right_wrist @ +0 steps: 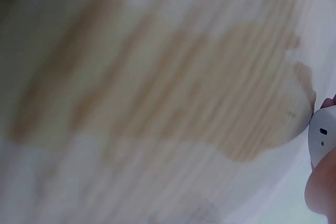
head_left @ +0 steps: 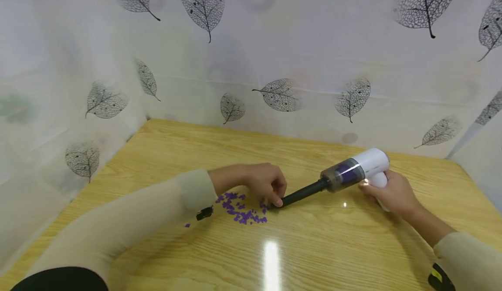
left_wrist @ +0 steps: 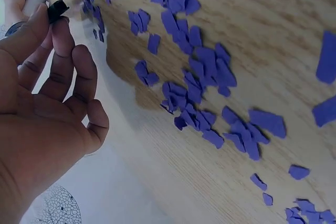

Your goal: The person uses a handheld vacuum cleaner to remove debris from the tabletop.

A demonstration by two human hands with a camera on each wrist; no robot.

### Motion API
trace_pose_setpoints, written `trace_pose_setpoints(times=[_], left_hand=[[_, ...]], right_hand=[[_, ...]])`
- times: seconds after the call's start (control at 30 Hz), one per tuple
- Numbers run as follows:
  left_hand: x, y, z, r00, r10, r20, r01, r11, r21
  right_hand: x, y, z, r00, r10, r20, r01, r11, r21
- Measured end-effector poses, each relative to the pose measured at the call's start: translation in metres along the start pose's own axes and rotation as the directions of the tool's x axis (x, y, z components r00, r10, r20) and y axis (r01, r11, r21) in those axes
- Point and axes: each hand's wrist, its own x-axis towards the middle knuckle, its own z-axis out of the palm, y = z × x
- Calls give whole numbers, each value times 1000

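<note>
A white handheld vacuum cleaner (head_left: 370, 162) with a clear dust cup (head_left: 343, 175) and a long black nozzle (head_left: 303, 193) is held low over the table, nozzle pointing left. My right hand (head_left: 398, 195) grips its white handle, whose end (right_wrist: 321, 132) shows at the right edge of the right wrist view. With thumb and forefinger, my left hand (head_left: 266, 181) pinches the nozzle's tip (left_wrist: 58, 10). Purple scraps (head_left: 246, 217), like torn paper, lie scattered beside and below that hand. Something purple shows inside the dust cup.
The wood-grain table (head_left: 333, 247) reaches back to a pale curtain (head_left: 188, 77) printed with dark leaves, which also hangs along the left side. One stray scrap (head_left: 187, 225) lies apart, left of the others. A bright light reflection crosses the table's front.
</note>
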Motion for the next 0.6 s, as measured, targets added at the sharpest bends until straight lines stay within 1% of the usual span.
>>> trace_pose_setpoints(times=[0.17, 0.4, 0.6], left_hand=[[5, 0, -2, 1000, -19, -20, 19, 1000, 4], [9, -1, -5, 994, -69, -81, 73, 996, 47], [10, -5, -7, 992, -74, -103, 82, 994, 72]], right_hand=[[2, 5, -3, 1000, 7, -16, -7, 1000, -28], [8, 9, -6, 999, 18, -40, -20, 999, -44], [13, 6, -4, 999, 6, -34, -8, 997, -73]])
